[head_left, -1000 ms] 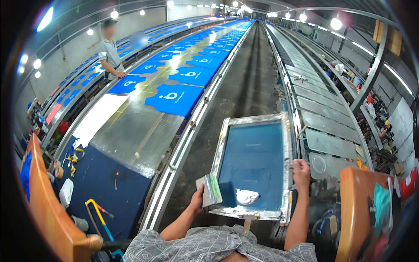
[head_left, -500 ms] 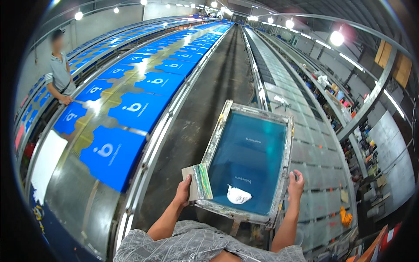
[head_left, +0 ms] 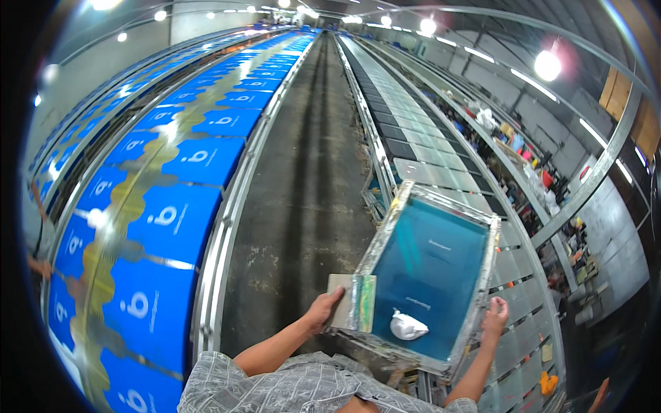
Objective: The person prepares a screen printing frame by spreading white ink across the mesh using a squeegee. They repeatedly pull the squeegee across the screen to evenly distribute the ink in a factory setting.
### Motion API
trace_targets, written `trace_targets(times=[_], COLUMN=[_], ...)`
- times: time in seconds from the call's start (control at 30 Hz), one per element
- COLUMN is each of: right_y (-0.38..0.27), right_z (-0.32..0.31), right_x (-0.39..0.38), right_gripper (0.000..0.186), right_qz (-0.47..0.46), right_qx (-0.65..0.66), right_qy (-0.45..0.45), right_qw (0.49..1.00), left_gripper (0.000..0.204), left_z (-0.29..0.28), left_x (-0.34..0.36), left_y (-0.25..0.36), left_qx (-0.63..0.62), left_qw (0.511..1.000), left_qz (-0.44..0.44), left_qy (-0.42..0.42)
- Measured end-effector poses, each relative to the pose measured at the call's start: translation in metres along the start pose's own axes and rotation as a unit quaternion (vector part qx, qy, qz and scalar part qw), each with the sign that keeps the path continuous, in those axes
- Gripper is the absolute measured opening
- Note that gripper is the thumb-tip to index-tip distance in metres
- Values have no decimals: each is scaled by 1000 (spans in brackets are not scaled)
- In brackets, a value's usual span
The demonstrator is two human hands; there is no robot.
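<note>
My left hand (head_left: 322, 311) grips a squeegee (head_left: 352, 303), a flat piece with a pale side and a stained green and yellow strip. It rests over the lower left corner of a screen-printing frame (head_left: 370, 255). Teal mesh (head_left: 441, 275) fills the frame, with small pale lettering on it. A heap of white paste (head_left: 407, 325) lies near the mesh's lower end. Beside the frame's right rail is my right hand (head_left: 494, 320), its fingers curled in loosely, with nothing visible in them. I cannot tell whether it touches the rail. What bears the frame's weight is hidden.
A long table of blue printed sheets (head_left: 165, 213) runs along the left, with a metal rail (head_left: 224, 241). A dark floor aisle (head_left: 296, 172) lies between it and the right-hand table (head_left: 430, 173). A co-worker's hand (head_left: 40, 268) shows at the left rim. A slanted metal beam (head_left: 599, 182) crosses the right.
The view has swung to the right, so the blue table and co-worker sit farther left. The frame, squeegee and both my hands appear lower and farther right, in much the same arrangement.
</note>
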State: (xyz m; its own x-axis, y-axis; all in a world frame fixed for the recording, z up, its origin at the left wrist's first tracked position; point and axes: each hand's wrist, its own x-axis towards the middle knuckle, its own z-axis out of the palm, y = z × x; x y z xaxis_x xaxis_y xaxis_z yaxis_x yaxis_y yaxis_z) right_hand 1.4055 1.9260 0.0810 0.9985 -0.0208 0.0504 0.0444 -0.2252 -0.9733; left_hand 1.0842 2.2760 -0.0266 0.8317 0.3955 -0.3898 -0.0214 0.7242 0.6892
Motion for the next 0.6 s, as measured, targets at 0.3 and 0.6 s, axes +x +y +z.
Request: trace_targets(times=[0.3, 0.6], right_y=[34, 2], right_z=[99, 250], right_x=[132, 277], right_gripper=[22, 22], right_qz=[65, 107], right_qx=[56, 102], right_qy=[169, 255], right_qw=[982, 955], left_gripper=[55, 55], left_z=[39, 122], left_x=[305, 582], left_y=[139, 299], left_qx=[68, 108], left_qw=[981, 963], left_qz=[-96, -134], left_qy=[-153, -208])
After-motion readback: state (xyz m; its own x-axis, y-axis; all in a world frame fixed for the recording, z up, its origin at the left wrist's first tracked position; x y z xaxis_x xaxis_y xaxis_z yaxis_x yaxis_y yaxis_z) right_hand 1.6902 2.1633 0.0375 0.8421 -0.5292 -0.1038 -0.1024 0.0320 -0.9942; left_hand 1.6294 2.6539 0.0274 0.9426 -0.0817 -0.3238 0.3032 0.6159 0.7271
